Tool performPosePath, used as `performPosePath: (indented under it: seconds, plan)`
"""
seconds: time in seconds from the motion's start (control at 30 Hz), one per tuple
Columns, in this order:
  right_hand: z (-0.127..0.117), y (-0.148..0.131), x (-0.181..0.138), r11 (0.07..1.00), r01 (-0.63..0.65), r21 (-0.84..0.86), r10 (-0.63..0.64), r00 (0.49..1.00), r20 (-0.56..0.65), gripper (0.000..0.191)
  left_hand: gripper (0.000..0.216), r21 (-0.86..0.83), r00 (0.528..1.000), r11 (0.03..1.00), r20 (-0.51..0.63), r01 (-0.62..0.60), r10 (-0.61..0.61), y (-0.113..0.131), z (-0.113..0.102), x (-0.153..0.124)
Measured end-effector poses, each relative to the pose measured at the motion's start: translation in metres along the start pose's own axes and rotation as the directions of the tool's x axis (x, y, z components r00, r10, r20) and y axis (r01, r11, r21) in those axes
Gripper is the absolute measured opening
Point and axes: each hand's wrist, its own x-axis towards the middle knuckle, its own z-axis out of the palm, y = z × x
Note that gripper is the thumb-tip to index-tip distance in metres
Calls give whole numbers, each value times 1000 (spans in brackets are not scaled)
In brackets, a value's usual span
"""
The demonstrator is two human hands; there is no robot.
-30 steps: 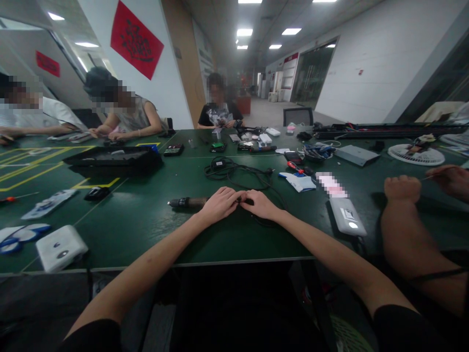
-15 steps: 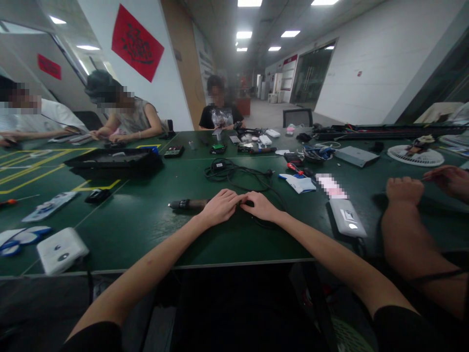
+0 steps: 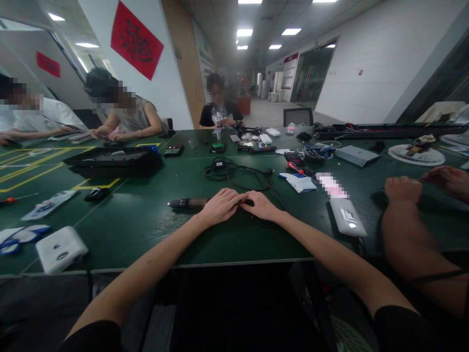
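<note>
My left hand [image 3: 219, 207] lies palm down over the handle of a dark rod-shaped tool [image 3: 186, 203] on the green table [image 3: 146, 220]; the tool's metal tip points left. My right hand [image 3: 261, 206] rests beside it, fingertips meeting the left hand's at a small dark part between them. Both hands have fingers curled together over that part, and what they pinch is hidden. A black cable [image 3: 238, 172] coils just beyond the hands.
A white device [image 3: 61, 248] sits near the front left edge and a grey one [image 3: 347, 217] to my right. A co-worker's forearm and fist [image 3: 403, 189] rest at the right. A black tray [image 3: 113, 160] and other people sit farther back.
</note>
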Motion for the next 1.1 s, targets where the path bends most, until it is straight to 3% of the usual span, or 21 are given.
performPosePath:
  seconds: [1.1]
  plan:
    - [1, 1, 0, 1000, 18, -1, -18, 1000, -5, 5, 54, -5, 1000, 1000, -16, 17, -17, -1, 3, -1]
